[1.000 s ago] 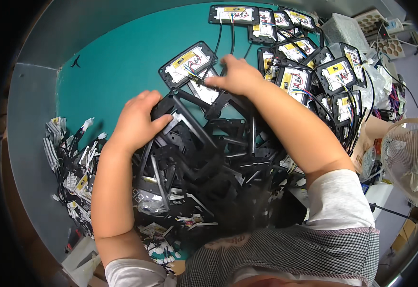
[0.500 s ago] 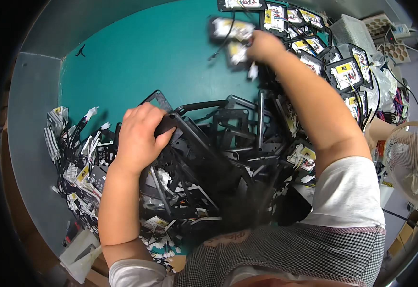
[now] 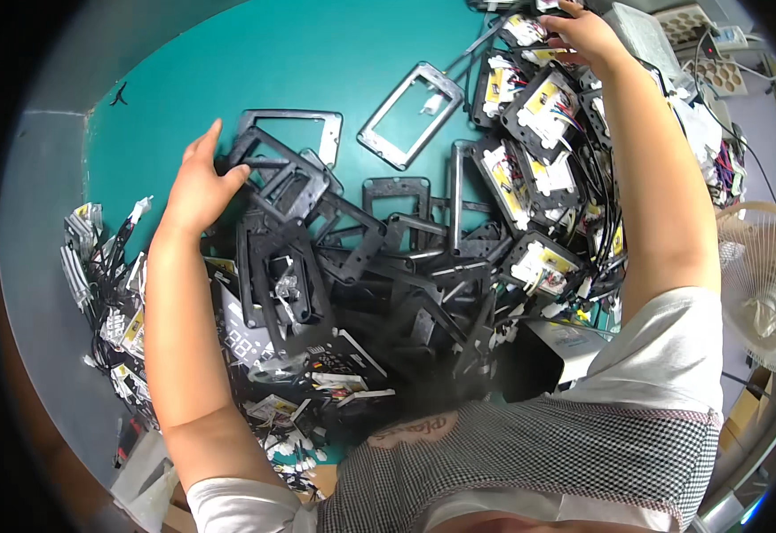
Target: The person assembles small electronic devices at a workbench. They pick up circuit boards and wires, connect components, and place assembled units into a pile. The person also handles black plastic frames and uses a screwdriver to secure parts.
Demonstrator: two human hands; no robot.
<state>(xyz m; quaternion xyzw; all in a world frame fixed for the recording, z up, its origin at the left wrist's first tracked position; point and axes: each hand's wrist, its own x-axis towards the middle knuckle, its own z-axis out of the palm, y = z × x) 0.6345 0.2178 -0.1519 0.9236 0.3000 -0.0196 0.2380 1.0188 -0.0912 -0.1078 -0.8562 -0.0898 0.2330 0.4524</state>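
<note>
My left hand (image 3: 197, 182) has its fingers stretched and the thumb apart, at the left edge of a heap of black plastic frames (image 3: 286, 191). Its thumb tip reaches the frames without closing on one. My right hand (image 3: 588, 40) is spread at the upper right, over a pile of black panel modules (image 3: 543, 111) with white-and-yellow labelled backs and thin wires. Its fingertips are at the modules there, with nothing visibly gripped. A rectangular black frame (image 3: 372, 136) lies flat between the hands, a white connector showing through its opening.
Wired display boards (image 3: 130, 329) are bunched along the left side by the grey wall (image 3: 46, 213). The green mat (image 3: 264, 58) stretches behind the frames. A small fan (image 3: 765, 289) stands at the right, below egg-tray-like cartons (image 3: 718, 77). A grey box (image 3: 574, 346) is near my apron.
My left hand has let go of a black frame and moved left and up. My right hand has gone from the mat to the upper-right pile, no longer holding modules. A frame now lies on the mat.
</note>
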